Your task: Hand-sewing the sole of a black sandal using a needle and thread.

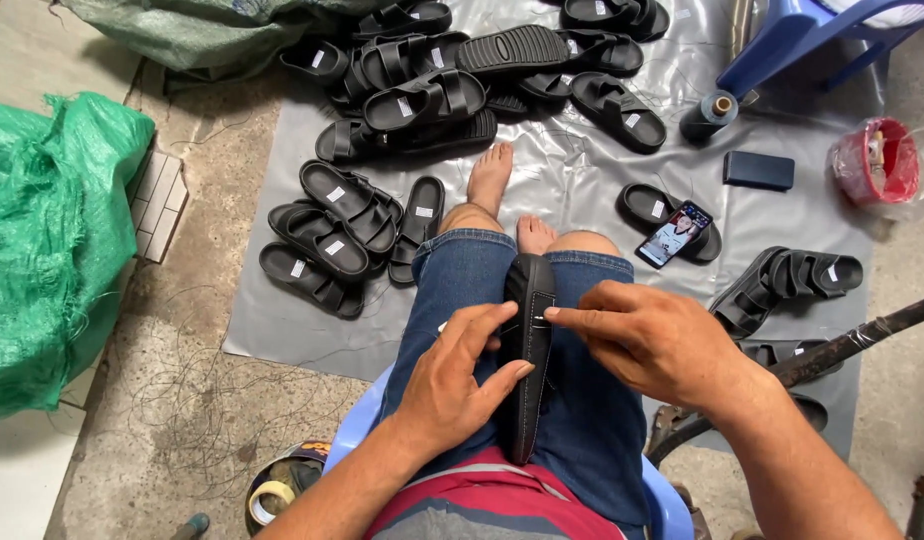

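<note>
Head view: left hand (452,385) is gripping a black sandal (528,350) standing on edge between the knees, right hand (647,340) pinching at its side seam. Stitching looks underway; next pull needs steady tension. More sandals (332,235) are lying beyond that sandal on the grey sheet (582,180).

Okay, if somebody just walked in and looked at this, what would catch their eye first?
Probably the two hands in the centre: the left hand grips a black sandal clamped edge-up between the knees, while the right hand pinches its edge. Next, the heap of black sandals on the grey sheet ahead, and a lit phone lying on one sandal at right.
</note>
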